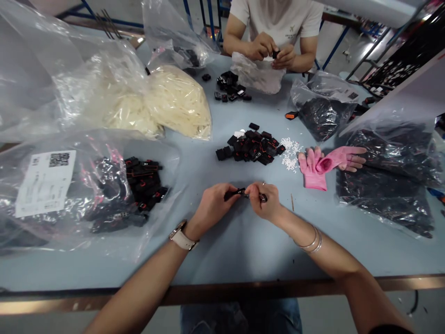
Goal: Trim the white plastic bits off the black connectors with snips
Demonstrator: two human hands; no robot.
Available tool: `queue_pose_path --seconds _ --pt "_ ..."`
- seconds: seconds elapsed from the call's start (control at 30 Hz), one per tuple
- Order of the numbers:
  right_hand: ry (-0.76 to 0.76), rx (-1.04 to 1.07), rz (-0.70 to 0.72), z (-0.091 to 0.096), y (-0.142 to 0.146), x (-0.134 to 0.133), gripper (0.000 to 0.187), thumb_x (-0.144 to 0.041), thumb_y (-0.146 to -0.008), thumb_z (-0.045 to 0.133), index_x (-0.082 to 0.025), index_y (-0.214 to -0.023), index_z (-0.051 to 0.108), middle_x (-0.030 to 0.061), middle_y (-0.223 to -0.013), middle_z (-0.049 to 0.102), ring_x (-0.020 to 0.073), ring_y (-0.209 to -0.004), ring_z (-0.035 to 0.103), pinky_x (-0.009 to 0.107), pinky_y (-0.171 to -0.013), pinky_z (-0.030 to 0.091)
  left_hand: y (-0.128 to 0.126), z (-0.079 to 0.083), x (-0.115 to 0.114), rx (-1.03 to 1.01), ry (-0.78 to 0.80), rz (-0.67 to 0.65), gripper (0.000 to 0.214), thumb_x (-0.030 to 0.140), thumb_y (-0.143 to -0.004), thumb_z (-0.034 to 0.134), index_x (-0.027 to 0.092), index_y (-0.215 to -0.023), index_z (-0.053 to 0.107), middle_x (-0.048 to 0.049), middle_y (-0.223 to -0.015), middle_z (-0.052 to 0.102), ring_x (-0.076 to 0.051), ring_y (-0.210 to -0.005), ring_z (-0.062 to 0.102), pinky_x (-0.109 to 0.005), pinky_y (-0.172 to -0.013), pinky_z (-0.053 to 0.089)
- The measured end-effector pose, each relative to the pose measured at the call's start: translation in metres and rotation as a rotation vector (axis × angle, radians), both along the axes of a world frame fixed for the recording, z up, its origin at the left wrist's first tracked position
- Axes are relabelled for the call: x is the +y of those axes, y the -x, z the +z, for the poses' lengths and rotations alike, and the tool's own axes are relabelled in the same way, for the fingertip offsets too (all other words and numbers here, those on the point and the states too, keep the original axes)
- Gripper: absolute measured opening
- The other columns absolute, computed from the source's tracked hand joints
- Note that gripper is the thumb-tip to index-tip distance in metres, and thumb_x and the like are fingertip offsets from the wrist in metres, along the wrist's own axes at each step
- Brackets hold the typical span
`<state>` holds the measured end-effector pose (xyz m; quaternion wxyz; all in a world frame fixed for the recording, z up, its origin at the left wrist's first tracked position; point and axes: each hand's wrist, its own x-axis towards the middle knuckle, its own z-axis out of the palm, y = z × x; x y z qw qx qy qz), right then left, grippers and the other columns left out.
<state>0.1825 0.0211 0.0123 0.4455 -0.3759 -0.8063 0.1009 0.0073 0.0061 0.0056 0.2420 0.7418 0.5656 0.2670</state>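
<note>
My left hand (214,204), with a white-strapped watch on the wrist, pinches a small black plastic part (239,191) just above the table. Close beside it, my right hand (267,200) is closed around a small dark tool (263,198). One end of the tool pokes out of the fist and the other meets the black part; the grip hides its exact kind. Beyond my hands lies a pile of black plastic parts (255,147), some with red marks. Small white pieces (289,153) are scattered to its right.
Pink gloves (314,178) lie at right, by bags of black parts (385,185). At left are an open bag of black parts (100,195) and a bag of cream-coloured pieces (179,99). An orange-black cutter (291,115) lies farther back. Opposite, a co-worker (274,28) handles a black part.
</note>
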Motion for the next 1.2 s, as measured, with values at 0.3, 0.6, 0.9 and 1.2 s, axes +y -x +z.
queue_pose_path --seconds 0.3,0.6,0.9,1.2 --pt "-0.004 0.04 0.013 0.0002 -0.0019 0.0002 0.04 -0.026 -0.099 0.033 -0.018 -0.07 0.06 0.0004 -0.054 0.061 0.0092 -0.045 0.055 0.022 -0.05 0.04 0.0007 -0.0018 -0.0003 -0.014 -0.014 0.009 0.004 0.023 -0.084 0.062 0.023 -0.084 0.067 -0.0002 -0.08 0.074 -0.018 -0.075 0.068 -0.028 -0.068 0.052" --pt "-0.007 -0.072 0.031 -0.0018 -0.0004 -0.0002 0.038 -0.024 -0.099 0.035 -0.019 -0.069 0.057 0.001 -0.056 0.062 0.0098 -0.049 0.055 0.023 -0.053 0.039 -0.0006 0.001 0.0006 -0.003 0.006 -0.007 0.006 0.022 -0.084 0.062 0.022 -0.083 0.067 -0.0009 -0.082 0.074 -0.018 -0.078 0.069 -0.028 -0.07 0.051" --pt "-0.094 -0.233 0.154 0.0016 -0.0009 0.0017 0.031 -0.024 -0.096 0.038 -0.021 -0.07 0.055 0.0008 -0.058 0.061 0.0127 -0.055 0.056 0.026 -0.058 0.04 0.0024 0.0002 0.0003 -0.015 -0.006 -0.025 0.006 0.022 -0.085 0.06 0.02 -0.084 0.066 -0.0022 -0.082 0.074 -0.019 -0.078 0.068 -0.029 -0.074 0.052" --pt "0.101 -0.063 0.053 0.0026 -0.0052 0.0028 0.04 -0.028 -0.099 0.031 -0.02 -0.072 0.059 0.0006 -0.057 0.063 0.0109 -0.052 0.058 0.023 -0.055 0.041 0.0016 -0.0026 0.0002 -0.012 -0.027 -0.007 0.006 0.025 -0.085 0.061 0.022 -0.084 0.066 -0.0018 -0.082 0.073 -0.019 -0.077 0.068 -0.029 -0.07 0.052"
